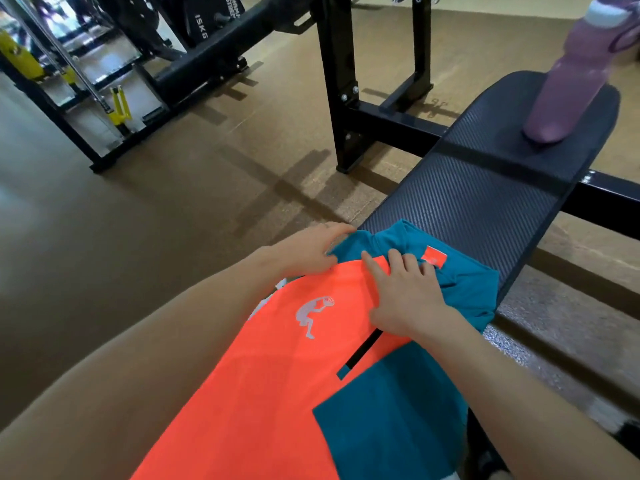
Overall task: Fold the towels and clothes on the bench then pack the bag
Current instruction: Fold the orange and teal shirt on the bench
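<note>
Your left hand [304, 249] pinches the soft, light shirt [277, 375] at its far edge; your right hand [405, 296] presses it flat, fingers straight.

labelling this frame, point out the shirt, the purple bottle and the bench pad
shirt [277, 375]: head view, on its orange front panel
purple bottle [568, 95]: head view, on its body
bench pad [485, 188]: head view, on bare textured padding

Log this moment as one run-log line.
step: folding | left hand: pinches shirt collar edge | right hand: presses flat on shirt | bench: bottle at far end | bag: unseen
</note>
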